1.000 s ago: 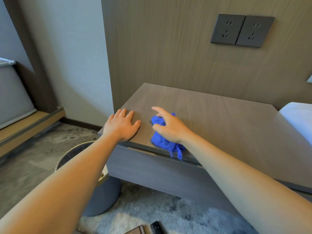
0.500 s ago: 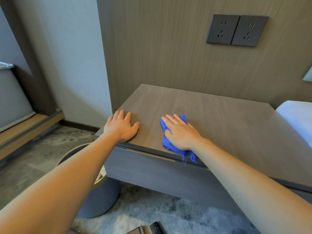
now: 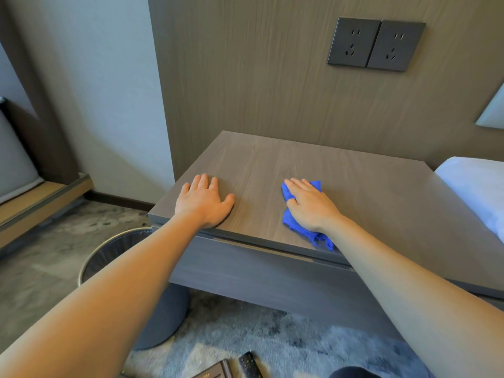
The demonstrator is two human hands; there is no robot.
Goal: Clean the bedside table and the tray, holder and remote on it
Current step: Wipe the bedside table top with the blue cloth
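The blue cloth [image 3: 290, 219] has been slid rightward along the table [image 3: 368, 192] under the flattened right hand [image 3: 308, 207]. The left hand [image 3: 203, 201] is pressed flat, nothing gripped. The remote [image 3: 249, 364] is seen on the floor.

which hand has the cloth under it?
The right hand: it presses flat on the blue cloth. The left hand lies on bare tabletop.

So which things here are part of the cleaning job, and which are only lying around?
Job: bedside table, blue cloth under the right hand, left hand, remote on the carpet.
Lying around: bin, sockets, bed.
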